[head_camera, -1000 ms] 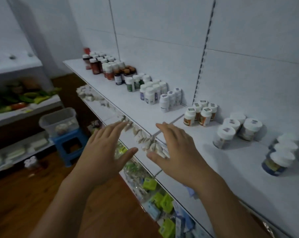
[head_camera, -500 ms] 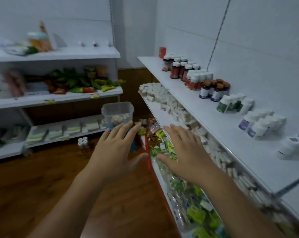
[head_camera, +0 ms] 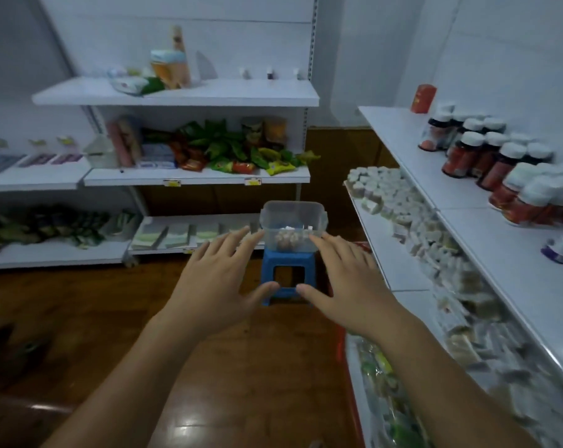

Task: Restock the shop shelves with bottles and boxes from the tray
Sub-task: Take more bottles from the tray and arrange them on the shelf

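A clear plastic tray [head_camera: 293, 211] with small bottles and boxes at its bottom stands on a blue stool [head_camera: 288, 271] straight ahead. My left hand [head_camera: 217, 281] and my right hand [head_camera: 346, 279] are stretched out side by side in front of me, fingers spread and straight, holding nothing, well short of the tray. On my right runs the white upper shelf [head_camera: 435, 176] with rows of red and dark bottles [head_camera: 486, 156]. Below it a shelf carries many small white boxes [head_camera: 402, 205].
Across the room white shelving [head_camera: 196, 177] holds snack packets, jars and flat packs. The floor is brown wood. A red can [head_camera: 422, 98] stands at the far end of the right shelf. Green packets fill the lowest right shelf [head_camera: 380, 383].
My view has swung left, away from the right-hand shelves toward the tray on the stool. Both hands stayed open and empty in front of me.
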{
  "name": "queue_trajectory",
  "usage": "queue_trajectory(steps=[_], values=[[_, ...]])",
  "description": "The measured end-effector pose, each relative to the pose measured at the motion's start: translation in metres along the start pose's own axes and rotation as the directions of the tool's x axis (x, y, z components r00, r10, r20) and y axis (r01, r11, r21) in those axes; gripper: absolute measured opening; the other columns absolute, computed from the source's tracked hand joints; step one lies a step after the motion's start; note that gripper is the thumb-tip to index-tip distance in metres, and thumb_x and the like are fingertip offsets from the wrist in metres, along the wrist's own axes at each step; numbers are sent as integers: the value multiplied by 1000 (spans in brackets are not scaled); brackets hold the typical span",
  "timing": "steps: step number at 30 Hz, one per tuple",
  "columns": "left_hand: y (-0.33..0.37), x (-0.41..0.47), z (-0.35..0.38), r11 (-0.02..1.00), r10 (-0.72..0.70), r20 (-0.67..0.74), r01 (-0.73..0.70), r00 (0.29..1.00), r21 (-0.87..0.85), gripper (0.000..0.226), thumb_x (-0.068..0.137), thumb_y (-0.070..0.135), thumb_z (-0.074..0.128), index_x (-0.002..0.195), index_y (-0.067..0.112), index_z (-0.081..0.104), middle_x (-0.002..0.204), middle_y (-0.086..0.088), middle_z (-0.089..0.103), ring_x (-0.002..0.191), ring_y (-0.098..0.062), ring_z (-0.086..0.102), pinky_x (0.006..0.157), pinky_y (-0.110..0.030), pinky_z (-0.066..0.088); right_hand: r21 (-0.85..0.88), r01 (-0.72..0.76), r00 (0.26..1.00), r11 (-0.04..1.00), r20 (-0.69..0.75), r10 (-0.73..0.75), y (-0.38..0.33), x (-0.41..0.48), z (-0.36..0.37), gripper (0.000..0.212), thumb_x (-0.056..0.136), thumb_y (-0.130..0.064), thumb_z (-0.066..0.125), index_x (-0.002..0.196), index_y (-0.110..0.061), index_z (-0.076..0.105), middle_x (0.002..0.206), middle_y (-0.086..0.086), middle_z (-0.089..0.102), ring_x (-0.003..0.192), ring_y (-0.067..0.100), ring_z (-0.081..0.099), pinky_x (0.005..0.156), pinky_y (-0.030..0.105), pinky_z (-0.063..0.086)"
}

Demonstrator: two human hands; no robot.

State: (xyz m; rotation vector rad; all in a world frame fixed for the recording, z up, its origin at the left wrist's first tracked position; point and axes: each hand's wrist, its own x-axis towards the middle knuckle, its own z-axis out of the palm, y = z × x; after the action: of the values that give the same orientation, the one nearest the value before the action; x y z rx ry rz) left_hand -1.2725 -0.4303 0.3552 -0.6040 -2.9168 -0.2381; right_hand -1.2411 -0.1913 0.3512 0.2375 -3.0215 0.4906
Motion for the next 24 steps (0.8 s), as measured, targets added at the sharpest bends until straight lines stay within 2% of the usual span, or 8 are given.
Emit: queue_trajectory(steps=[5, 13, 19, 24], values=[[2, 83, 9, 995, -87, 16, 87, 996, -42, 89, 92, 82, 43, 164, 40, 12, 171, 13, 22, 156, -14, 24, 128, -40, 22, 100, 27, 999, 995, 28, -30, 53, 86, -2, 86, 94, -72, 52, 162, -36, 13, 167, -12, 20, 155, 16, 18, 126, 46, 20], [-14, 198, 45, 987, -134, 38, 137, 990, -86, 88, 91, 81, 44, 164, 41, 14, 169, 14, 25, 155, -12, 27, 126, -39, 24, 175, -13, 996, 984, 94, -3, 120, 201, 13, 86, 93, -68, 58, 161, -41, 14, 165, -12, 24, 153, 15, 21, 126, 49, 23], [-61, 304, 99, 985, -112, 99, 124, 989, -124, 90, 91, 82, 44, 164, 38, 15, 168, 14, 27, 154, -11, 27, 126, -39, 27, 165, -44, 991, 985, 134, 22, 158, 305, 43, 86, 93, -69, 57, 161, -42, 13, 165, -13, 23, 153, 13, 20, 124, 46, 22], [-117, 404, 160, 980, -73, 211, 109, 975, -165, 87, 91, 80, 46, 163, 38, 19, 167, 12, 29, 151, -14, 32, 123, -43, 34, 134, -140, 970, 981, 219, 109, 181, 404, 83, 84, 94, -66, 59, 161, -39, 17, 163, -11, 26, 151, 18, 25, 123, 51, 28]])
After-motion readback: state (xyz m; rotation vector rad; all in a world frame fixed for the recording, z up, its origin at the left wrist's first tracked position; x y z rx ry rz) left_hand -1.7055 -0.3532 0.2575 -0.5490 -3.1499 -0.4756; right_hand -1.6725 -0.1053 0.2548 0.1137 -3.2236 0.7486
